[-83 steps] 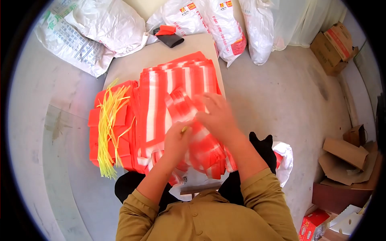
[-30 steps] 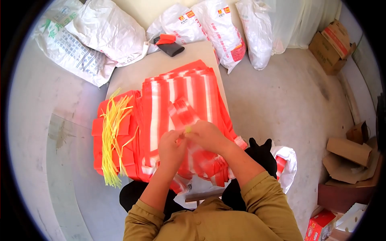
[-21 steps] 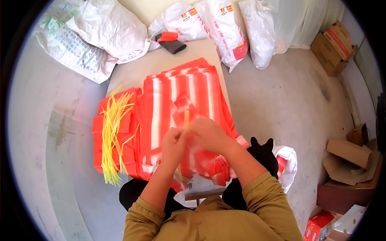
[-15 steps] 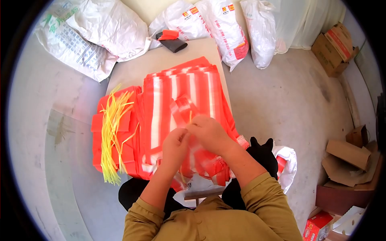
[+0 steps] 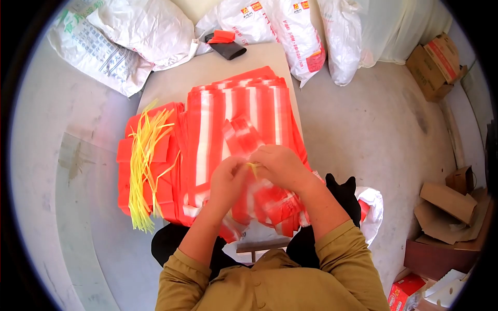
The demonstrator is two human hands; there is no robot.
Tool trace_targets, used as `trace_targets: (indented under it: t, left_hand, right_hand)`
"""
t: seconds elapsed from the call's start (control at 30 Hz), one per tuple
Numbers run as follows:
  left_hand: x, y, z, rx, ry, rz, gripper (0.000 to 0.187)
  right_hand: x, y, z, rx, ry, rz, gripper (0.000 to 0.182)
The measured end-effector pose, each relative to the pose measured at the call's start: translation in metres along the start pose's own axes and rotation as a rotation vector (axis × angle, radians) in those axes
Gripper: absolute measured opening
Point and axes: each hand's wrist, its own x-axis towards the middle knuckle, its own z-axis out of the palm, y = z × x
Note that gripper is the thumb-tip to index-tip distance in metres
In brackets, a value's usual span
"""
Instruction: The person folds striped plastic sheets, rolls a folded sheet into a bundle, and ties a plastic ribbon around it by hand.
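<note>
The left hand (image 5: 228,179) and the right hand (image 5: 282,167) met over a folded bundle of red-and-white striped plastic bags (image 5: 259,192), both grips pinching a thin yellow tie (image 5: 253,167) between them. Most of the tie was hidden by the fingers. The bundle lay on the stack of striped bags (image 5: 233,119) at the near edge of the tabletop (image 5: 176,85). Loose yellow ties (image 5: 144,166) lay to the left. Print on the white sacks (image 5: 290,26) was too small to read.

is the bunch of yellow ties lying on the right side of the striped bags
No, the yellow ties lie left of the striped bags.
</note>
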Motion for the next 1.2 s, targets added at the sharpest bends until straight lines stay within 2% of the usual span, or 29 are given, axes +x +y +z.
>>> trace_targets:
  t: [0.07,0.17,0.37,0.47,0.57,0.87,1.07,1.2]
  left_hand:
    - [0.000,0.007,-0.002,-0.014,-0.029,-0.048,0.012]
    - [0.000,0.009,-0.002,-0.010,-0.020,0.003,0.008]
    - [-0.004,0.004,-0.008,0.256,0.063,0.172,0.009]
    - [-0.006,0.001,-0.009,0.415,0.105,0.265,0.008]
    - [-0.006,0.001,-0.010,0.475,0.110,0.275,0.005]
    - [-0.006,-0.005,-0.008,0.593,0.084,0.240,0.006]
    - [-0.008,0.000,-0.011,0.535,0.079,0.319,0.008]
    - [-0.007,-0.001,-0.009,0.553,0.081,0.298,0.004]
  right_hand:
    - [0.000,0.000,0.004,-0.057,0.018,-0.001,0.011]
    - [0.000,0.002,0.009,-0.109,0.060,-0.047,0.013]
    - [0.000,0.002,0.005,-0.093,0.139,0.034,0.014]
    - [-0.004,0.005,0.000,-0.183,0.142,0.113,0.014]
    - [-0.008,0.007,-0.007,-0.258,0.099,0.225,0.013]
    - [-0.015,0.009,-0.012,-0.287,0.064,0.292,0.011]
    - [-0.015,0.014,-0.011,-0.360,0.023,0.215,0.013]
    - [-0.015,0.012,-0.013,-0.323,0.017,0.244,0.017]
